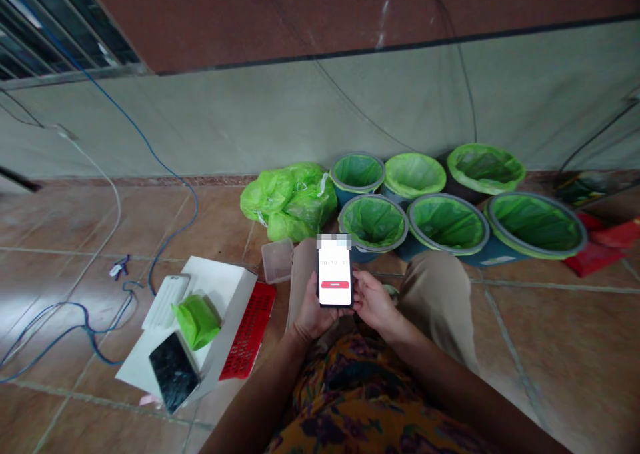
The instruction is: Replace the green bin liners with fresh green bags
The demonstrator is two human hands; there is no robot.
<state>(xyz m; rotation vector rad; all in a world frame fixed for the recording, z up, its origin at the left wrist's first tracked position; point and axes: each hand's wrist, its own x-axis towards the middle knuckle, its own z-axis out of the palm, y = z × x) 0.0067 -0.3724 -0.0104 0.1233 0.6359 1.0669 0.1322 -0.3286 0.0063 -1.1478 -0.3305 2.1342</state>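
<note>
A smartphone is held upright above my lap, its lit white screen showing a running-time display and a red bar. My left hand wraps round its left side and lower edge. At the phone's lower right edge, my right hand grips it with bent fingers. Just beyond the knees stand several bins lined with green bags, the closest being a blue bin. To their left lies a heap of full green plastic bags.
On the left, a white box carries a dark tablet, a green packet and a white power strip. Near it are a red basket and a clear plastic tub. Blue cable trails over the tiled floor.
</note>
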